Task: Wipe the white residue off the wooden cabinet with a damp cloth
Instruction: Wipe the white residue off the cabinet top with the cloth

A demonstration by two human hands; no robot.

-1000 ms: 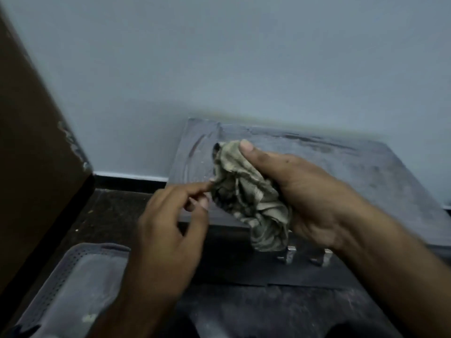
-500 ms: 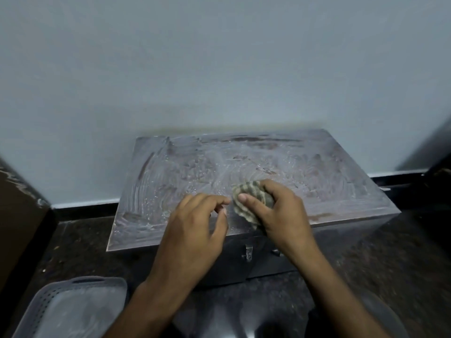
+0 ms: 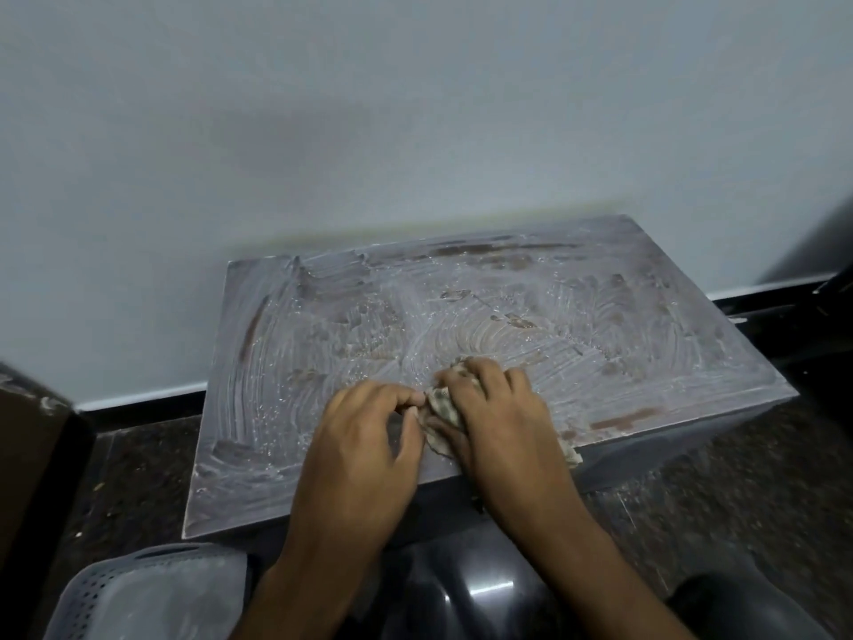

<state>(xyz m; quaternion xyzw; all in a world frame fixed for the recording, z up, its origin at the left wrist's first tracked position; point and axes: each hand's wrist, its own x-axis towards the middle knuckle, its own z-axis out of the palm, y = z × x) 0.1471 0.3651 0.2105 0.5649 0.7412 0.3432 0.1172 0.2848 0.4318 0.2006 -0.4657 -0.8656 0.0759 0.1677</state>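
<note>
Head view. The cabinet (image 3: 461, 344) stands on the dark floor (image 3: 761, 491) against a pale wall (image 3: 415, 108). Its whole top carries white residue (image 3: 277, 371) smeared in curved streaks; bare wood shows only in small patches near the back edge and the front right corner.

The cloth (image 3: 441, 408) lies bunched on the cabinet top, near the front edge and about midway across. The right hand (image 3: 494, 408) covers most of it, palm down, fingers curled over the wad and pressing it to the surface. The left hand (image 3: 364, 436) sits just beside, thumb and fingertips drawn together at the cloth's left edge; whether they actually pinch fabric cannot be told. A corner of cloth pokes out behind the right wrist, at the front edge.

Handling, as a judgement: the cloth is light, soft and limp, and will crumple or slide out unless held as a wad under the palm. The wet film likely makes the top slippery. The cabinet looks stiff and heavy enough to stay put under pressure.

A perforated basket (image 3: 152, 593) stands on the floor at lower left, apart from the work.
</note>
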